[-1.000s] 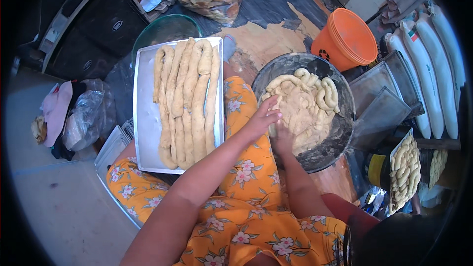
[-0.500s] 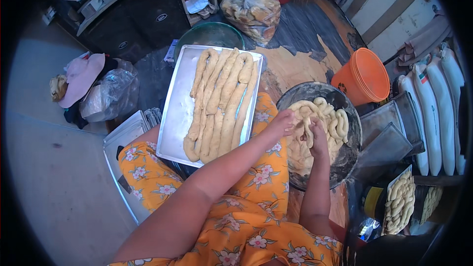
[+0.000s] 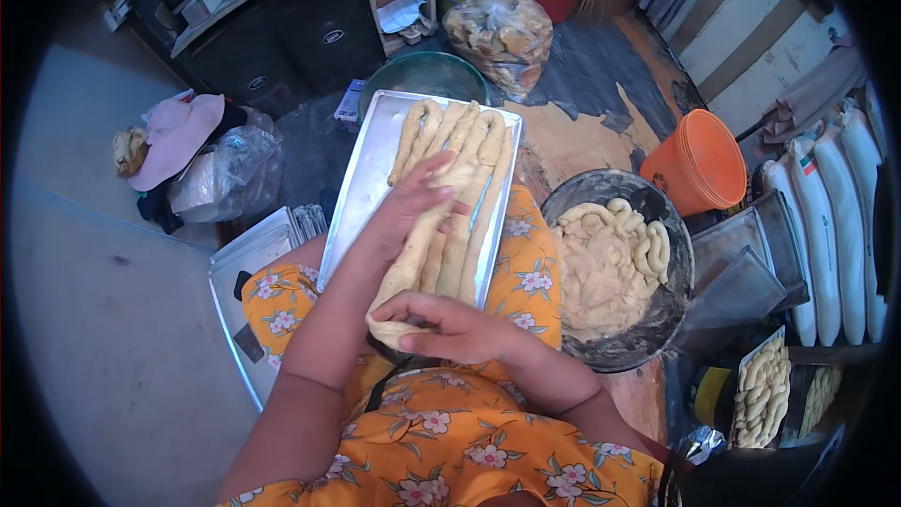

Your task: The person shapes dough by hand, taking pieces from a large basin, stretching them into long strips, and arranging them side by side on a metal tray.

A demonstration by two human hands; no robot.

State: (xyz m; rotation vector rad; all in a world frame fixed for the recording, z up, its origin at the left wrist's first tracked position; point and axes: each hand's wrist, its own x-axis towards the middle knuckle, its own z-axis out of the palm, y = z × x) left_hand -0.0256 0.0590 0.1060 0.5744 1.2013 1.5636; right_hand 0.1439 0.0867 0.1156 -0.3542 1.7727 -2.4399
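A long pale dough strip (image 3: 410,256) stretches between my hands above the near part of a silver metal tray (image 3: 355,216). My left hand (image 3: 409,204) has its fingers around the strip's far part, over the middle of the tray. Near the tray's front edge, my right hand (image 3: 455,327) grips the strip's near end, thumb and fingers curled about it. Several long dough ropes (image 3: 490,136) lie side by side on the tray, partly covered by my hands. To the right, a dark round basin (image 3: 678,293) holds a soft dough mass (image 3: 605,286) and several coiled dough pieces (image 3: 648,249).
Stacked orange buckets (image 3: 693,164) stand beyond the basin, with dark flat pans (image 3: 737,268) beside it. A tray of shaped dough (image 3: 762,390) sits at lower right. Behind the tray are a green basin (image 3: 427,75) and a filled plastic bag (image 3: 497,38). More trays (image 3: 253,239) lie left.
Both hands have left the basin and moved left to the tray, bringing a dough strip with them. The whole view has shifted slightly.
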